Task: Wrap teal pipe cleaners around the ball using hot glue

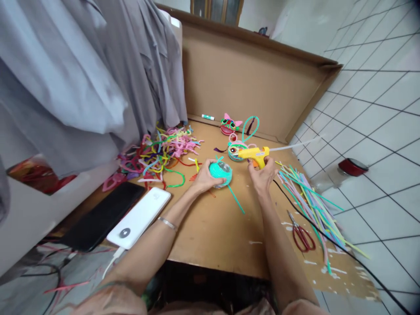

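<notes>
My left hand (206, 177) is closed around a round form wrapped in turquoise pipe cleaner (215, 171). A loose turquoise tail hangs from it toward the lower right, and a shiny clear patch shows on its upper right. In my right hand (261, 175) is a yellow glue gun (254, 154), its nozzle pointing left and a long pale glue stick (295, 144) sticking out of its back. Behind the nozzle lies a finished-looking round pipe-cleaner face (235, 149), partly hidden by the gun. Farther back sits another colourful face with pink ears (229, 124).
Tangled pipe cleaners (160, 153) lie at left, straight ones (311, 205) at right near red-handled scissors (302, 232). A white power bank (139, 216) and a black phone-like slab (105, 214) lie at front left. A cardboard wall (246, 78) closes the back; a black cord (328, 240) crosses the right.
</notes>
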A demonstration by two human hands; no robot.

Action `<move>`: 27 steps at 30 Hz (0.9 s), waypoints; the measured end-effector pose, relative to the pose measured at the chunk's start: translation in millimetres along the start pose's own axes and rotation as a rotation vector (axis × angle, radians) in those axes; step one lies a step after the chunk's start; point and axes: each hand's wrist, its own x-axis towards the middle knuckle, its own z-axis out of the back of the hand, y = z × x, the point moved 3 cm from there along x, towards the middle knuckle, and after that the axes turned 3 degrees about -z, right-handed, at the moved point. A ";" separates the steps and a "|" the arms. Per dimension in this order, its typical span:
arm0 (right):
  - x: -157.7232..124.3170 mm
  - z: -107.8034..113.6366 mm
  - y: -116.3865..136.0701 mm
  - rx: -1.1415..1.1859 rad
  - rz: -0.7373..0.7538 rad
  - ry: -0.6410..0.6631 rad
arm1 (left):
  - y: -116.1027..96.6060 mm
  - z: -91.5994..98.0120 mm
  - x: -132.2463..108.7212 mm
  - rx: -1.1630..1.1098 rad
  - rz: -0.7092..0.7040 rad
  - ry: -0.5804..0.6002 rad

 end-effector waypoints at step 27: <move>-30.6 6.1 -7.7 0.057 0.251 -0.053 | 1.8 6.5 6.2 0.150 -0.221 0.309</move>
